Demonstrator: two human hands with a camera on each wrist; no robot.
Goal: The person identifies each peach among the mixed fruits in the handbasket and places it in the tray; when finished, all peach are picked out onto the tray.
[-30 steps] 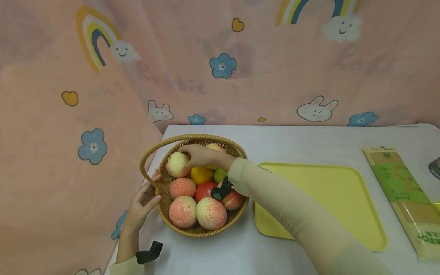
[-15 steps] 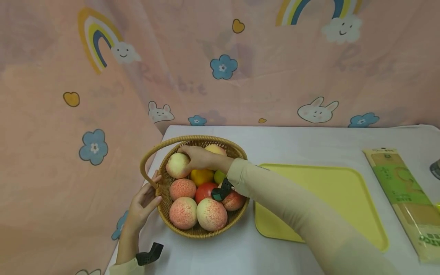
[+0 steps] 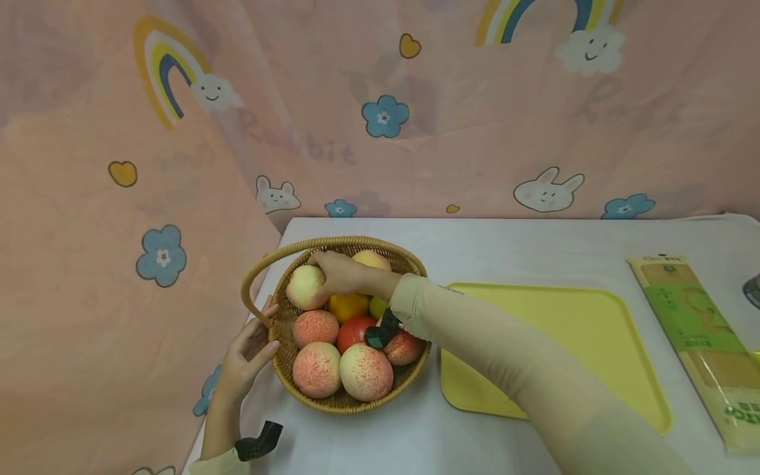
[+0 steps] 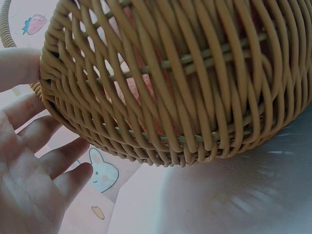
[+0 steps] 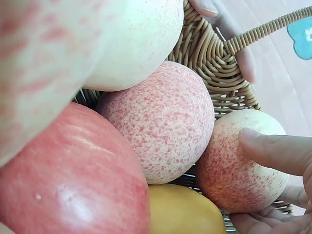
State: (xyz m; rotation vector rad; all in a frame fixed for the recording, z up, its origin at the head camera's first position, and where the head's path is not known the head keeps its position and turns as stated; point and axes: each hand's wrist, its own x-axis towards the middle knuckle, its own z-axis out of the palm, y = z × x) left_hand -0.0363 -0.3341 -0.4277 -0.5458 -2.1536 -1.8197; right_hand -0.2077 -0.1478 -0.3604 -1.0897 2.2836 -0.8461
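A round wicker basket (image 3: 350, 407) of toy-like fruit stands on the white table. My right hand (image 3: 343, 272) reaches in over the fruit and grips a pale peach (image 3: 306, 287) at the far left. In the right wrist view its thumb (image 5: 273, 148) lies on that peach (image 5: 241, 163), with fingers curled beneath. My left hand (image 3: 243, 353) grips the rim at the left end, where the handle (image 3: 332, 241) joins. The left wrist view shows its fingers (image 4: 70, 156) against the outer weave. A red apple (image 3: 355, 332), a yellow fruit (image 3: 348, 306) and several peaches lie around.
A yellow tray (image 3: 558, 330) lies right of the basket, partly under my right forearm. Farther right is a flat green and tan package (image 3: 689, 330). A dark round object (image 3: 753, 289) shows at the right edge. A printed pink cloth (image 3: 463, 132) hangs behind.
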